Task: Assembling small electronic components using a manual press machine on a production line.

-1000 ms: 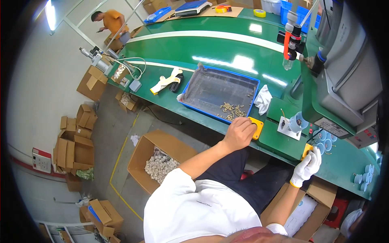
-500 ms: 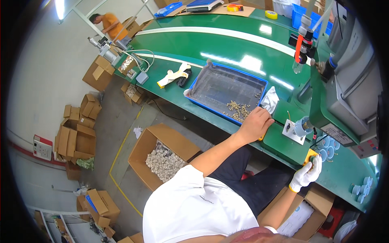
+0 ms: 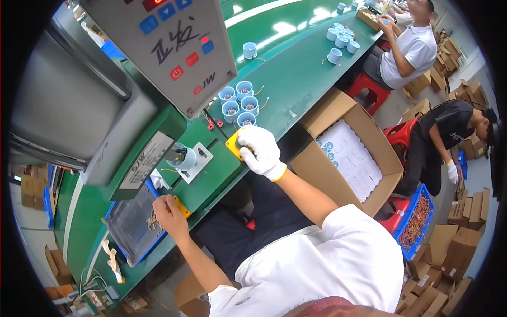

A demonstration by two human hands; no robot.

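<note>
My bare left hand [image 3: 170,215] has its fingers drawn together beside a yellow button box [image 3: 182,207] at the bench edge. Whatever its fingertips hold, if anything, is hidden. My right hand [image 3: 260,152], in a white glove, is curled over a second yellow button box [image 3: 232,146], thumb and fingers around its dark button. Between the hands, a light-blue cup-shaped part [image 3: 186,160] sits under the head of a green and grey press [image 3: 140,153], against a white plate [image 3: 199,164]. Small brass-coloured pieces [image 3: 152,221] lie in a blue-rimmed tray [image 3: 132,232] near my left hand.
Several light-blue cups [image 3: 231,110] with wires stand beyond my right hand. An open carton [image 3: 311,171] with white sheets is at right. Along the bench sits a person in white [image 3: 417,50]; another in black [image 3: 449,129] is behind, near a blue crate [image 3: 414,224].
The view has swung to the right, so the press now fills the left side and co-workers have come into sight. Both my hands remain by the same button boxes.
</note>
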